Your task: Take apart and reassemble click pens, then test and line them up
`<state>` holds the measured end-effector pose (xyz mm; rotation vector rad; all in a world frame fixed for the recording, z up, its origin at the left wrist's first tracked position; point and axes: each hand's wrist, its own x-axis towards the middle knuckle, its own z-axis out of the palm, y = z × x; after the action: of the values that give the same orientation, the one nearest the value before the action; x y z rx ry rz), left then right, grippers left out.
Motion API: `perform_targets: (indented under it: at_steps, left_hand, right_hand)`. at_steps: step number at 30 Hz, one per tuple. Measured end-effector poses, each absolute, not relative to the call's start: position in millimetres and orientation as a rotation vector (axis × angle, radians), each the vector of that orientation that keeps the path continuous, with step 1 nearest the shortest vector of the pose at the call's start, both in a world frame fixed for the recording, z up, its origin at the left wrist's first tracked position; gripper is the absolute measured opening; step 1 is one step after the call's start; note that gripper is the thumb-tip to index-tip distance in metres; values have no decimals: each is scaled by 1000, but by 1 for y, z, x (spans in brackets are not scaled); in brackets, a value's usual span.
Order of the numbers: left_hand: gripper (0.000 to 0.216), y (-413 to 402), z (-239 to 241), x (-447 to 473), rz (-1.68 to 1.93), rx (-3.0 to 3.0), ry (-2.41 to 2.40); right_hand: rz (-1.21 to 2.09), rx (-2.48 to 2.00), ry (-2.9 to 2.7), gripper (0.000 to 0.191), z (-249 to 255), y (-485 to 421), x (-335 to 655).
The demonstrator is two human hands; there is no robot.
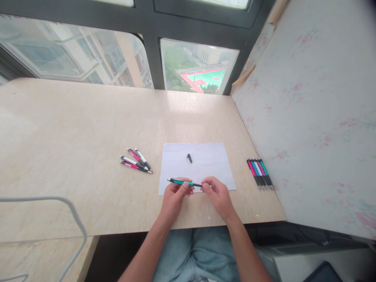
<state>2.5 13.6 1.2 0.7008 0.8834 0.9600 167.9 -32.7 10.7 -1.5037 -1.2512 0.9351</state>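
Left hand (175, 194) and right hand (218, 196) pinch a green pen (177, 181) at lower center, likely light, stiff, best gripped mid-barrel.

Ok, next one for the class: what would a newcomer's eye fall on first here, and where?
First, the teal-and-black pen held by the left hand and right hand over the near part of a white sheet. Next, the neat row of colourful pens on the right, contrasting with the looser pen cluster left of the sheet. Outside, near the top, a green-and-red sports court stands out.
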Motion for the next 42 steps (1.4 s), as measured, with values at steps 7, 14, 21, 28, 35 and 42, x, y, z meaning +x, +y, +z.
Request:
perform_targets:
  at_steps: [7,14,21,28,35,42]
  left_hand:
    - [25,14,-1,2,961,698,879]
    - [26,14,1,3,968,692,882]
    - [25,14,1,3,976,664,860]
    - [24,15,1,1,960,605,831]
    - [24,15,3,0,964,567,799]
    - [22,14,0,1,956,572,795]
  right_hand:
    - [848,-1541,-1305,20,12,-32,167]
    - [942,-1554,-1287,31,15,-32,168]
    - [803,-1576,-1311,16,17,-31,167]
    - [707,-1453,-1369,5,21,-31,166]
    - [835,-1515,-1297,18,26,-28,162]
    - [757,-1623,-1408,20,34,-25,167]
